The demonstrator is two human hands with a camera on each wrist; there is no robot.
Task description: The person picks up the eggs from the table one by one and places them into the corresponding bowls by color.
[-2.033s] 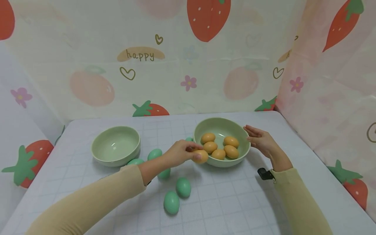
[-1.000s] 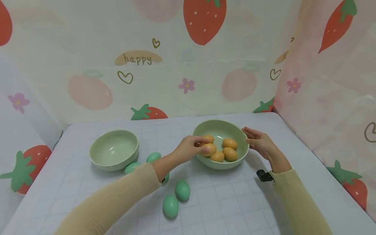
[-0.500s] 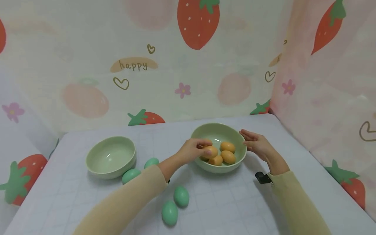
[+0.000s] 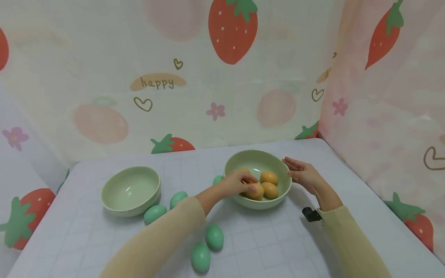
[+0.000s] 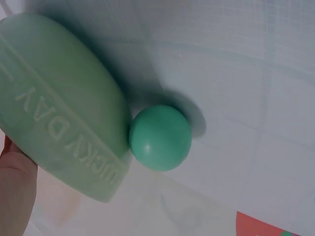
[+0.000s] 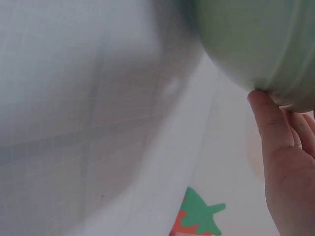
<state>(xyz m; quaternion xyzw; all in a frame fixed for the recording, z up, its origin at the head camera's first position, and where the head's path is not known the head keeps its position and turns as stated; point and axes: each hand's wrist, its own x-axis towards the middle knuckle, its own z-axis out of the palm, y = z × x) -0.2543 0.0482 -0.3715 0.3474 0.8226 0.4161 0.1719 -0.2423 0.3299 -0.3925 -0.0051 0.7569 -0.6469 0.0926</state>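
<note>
My left hand (image 4: 236,184) reaches over the near left rim of the right-hand pale green bowl (image 4: 257,157). Its thumb and fingers pinch an orange egg (image 4: 256,192) low inside. Other orange eggs (image 4: 269,178) lie in the same bowl, some partly hidden by this hand. At the bowl's right side, my right hand (image 4: 306,175) touches the rim with straight fingers; in the right wrist view its thumb (image 6: 266,113) rests against the outer wall. A green egg (image 5: 161,137) sits close to the bowl's lettered side in the left wrist view.
Another pale green bowl (image 4: 130,192), with nothing in it, stands on the left of the table. Green eggs lie about: one by that bowl (image 4: 155,214), one behind the left forearm (image 4: 178,199), two nearer the front (image 4: 214,237). A printed curtain (image 4: 167,116) backs the table.
My left hand has carried the orange egg from outside the right bowl's near left rim over and down into it. The right hand has stayed at the rim. The head view has tilted up slightly.
</note>
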